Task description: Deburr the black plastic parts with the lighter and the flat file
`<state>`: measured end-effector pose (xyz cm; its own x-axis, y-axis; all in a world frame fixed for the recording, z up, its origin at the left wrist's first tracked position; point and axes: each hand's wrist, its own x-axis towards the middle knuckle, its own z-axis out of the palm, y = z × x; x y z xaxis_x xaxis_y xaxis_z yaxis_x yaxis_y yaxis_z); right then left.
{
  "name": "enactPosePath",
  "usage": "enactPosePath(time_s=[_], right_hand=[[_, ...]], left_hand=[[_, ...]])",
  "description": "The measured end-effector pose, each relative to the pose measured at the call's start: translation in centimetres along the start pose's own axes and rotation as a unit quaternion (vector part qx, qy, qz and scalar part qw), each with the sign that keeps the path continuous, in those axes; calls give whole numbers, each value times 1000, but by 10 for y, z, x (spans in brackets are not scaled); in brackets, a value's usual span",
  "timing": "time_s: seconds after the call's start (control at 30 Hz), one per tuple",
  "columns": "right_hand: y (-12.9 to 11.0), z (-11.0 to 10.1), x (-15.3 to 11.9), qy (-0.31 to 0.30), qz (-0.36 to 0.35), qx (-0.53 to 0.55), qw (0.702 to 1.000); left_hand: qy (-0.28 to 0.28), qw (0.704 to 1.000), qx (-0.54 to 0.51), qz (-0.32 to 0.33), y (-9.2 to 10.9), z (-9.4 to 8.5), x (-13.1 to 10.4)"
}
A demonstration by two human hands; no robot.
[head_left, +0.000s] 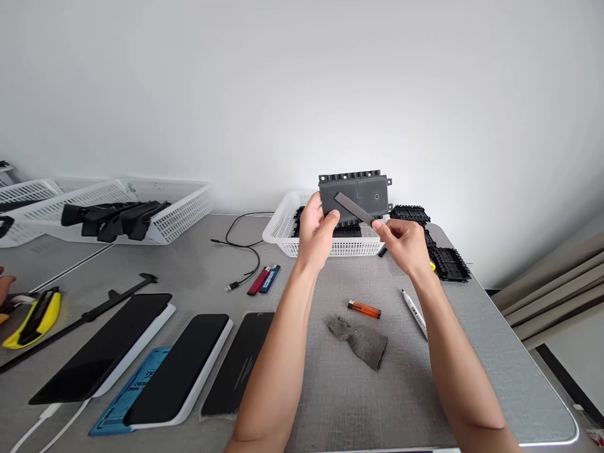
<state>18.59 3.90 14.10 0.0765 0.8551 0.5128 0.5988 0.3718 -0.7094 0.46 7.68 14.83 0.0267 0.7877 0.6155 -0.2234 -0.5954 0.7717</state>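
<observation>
Hands (318, 229) hold casing (361, 192) and strip (353, 208) (blue lighter (270, 279) bears unreadable lettering).

A dark gray plastic part (361, 190) is up in the air, bumpy along its top edge. A thin, flat gray strip (353, 208) slants across its front.

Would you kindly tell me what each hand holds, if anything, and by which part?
The left hand holds the dark gray panel by its lower left corner; the right hand, the flat strip by its lower right end.
</observation>
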Motion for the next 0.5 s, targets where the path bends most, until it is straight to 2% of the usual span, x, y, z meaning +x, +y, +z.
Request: enactPosePath(time_s=[0.17,0.33,0.5], right_hand=[[3,-3,0,-23,7,0,1000],[0,1,0,-27,3,23,999],[8,-8,2,-52,31,20,998]], left_hand=[[28,1000,9,-3,-1,-2,1],[4,1000,-6,-6,-4,2,1],[29,999,1,-15,-2,-2,1]])
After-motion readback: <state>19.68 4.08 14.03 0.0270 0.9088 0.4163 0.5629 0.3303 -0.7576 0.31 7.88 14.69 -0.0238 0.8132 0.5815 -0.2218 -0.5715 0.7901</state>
